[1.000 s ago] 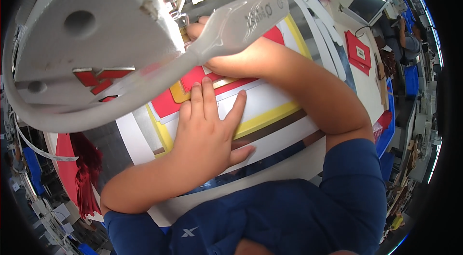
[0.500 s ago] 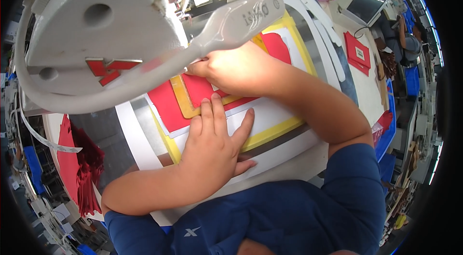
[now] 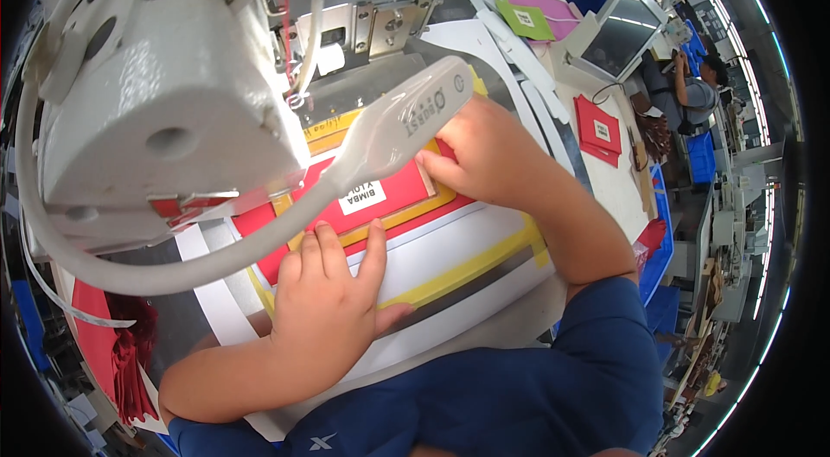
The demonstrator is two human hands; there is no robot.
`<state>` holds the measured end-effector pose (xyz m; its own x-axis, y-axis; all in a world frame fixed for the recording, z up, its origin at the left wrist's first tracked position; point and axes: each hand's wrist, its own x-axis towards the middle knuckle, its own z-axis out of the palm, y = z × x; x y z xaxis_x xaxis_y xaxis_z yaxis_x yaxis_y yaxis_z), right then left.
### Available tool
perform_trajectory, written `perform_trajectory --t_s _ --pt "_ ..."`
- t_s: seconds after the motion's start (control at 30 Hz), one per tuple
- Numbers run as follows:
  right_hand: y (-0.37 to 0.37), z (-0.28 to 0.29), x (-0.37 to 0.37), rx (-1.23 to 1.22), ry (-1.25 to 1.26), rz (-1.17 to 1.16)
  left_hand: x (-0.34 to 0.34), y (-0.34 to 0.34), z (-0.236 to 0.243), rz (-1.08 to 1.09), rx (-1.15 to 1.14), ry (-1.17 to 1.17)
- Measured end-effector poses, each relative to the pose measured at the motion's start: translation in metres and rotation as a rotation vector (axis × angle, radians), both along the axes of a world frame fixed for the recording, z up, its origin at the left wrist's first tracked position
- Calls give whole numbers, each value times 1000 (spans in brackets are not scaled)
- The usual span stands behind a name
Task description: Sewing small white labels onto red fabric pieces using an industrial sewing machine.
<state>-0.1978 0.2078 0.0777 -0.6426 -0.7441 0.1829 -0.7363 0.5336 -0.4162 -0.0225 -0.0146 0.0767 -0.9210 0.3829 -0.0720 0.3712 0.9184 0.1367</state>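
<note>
A red fabric piece [image 3: 404, 186] with a white label [image 3: 361, 197] lies inside a flat yellow frame [image 3: 376, 226]. More red fabric [image 3: 271, 263] shows around and under the frame, on a white sheet edged with yellow tape [image 3: 432, 289]. My left hand [image 3: 328, 288] is open, fingertips resting at the frame's near edge and thumb spread. At the frame's right side, my right hand [image 3: 493, 150] has curled fingers, with its thumb at the edge of the red piece. A white gooseneck lamp [image 3: 380, 128] partly hides its fingers, so what they hold, if anything, cannot be made out.
A white sewing machine head [image 3: 156, 120] looms at upper left. Red fabric pieces [image 3: 131, 366] lie at lower left. At the right are a screen [image 3: 624, 29], red labelled pieces [image 3: 599, 130] and green pieces [image 3: 526, 19]. Another person [image 3: 694, 87] sits beyond.
My right hand has moved right off the label, which is now uncovered. My left hand stays by the frame's near edge. The whole view has shifted, showing more of the machine.
</note>
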Motion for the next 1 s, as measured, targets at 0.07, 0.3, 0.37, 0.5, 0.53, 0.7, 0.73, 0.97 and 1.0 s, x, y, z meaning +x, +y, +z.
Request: perform_trajectory --t_s 0.07,0.3,0.37,0.5,0.53,0.7,0.73,0.97,1.0 --pt "2 -10 2 -35 -28 -27 -10 -2 -1 11 30 12" --pt "6 -30 -2 -71 -68 -2 -42 -11 -20 38 99 155" --pt "6 -34 -2 -82 -59 -8 -44 -11 -21 27 125 181" --pt "2 -35 -3 -86 -50 1 -40 -10 -25 33 128 173" --pt "1 -35 -2 -86 -52 -1 -39 -11 -28 41 151 167" --pt "-2 -28 12 29 128 30 -39 -10 -25 47 170 169" --pt "-3 -26 16 25 127 29 -39 -10 -25 47 174 166" --pt "-4 -24 40 249 306 43 -42 -6 -21 80 186 151" --pt "-4 -25 41 271 291 58 -46 -5 -20 71 178 151"
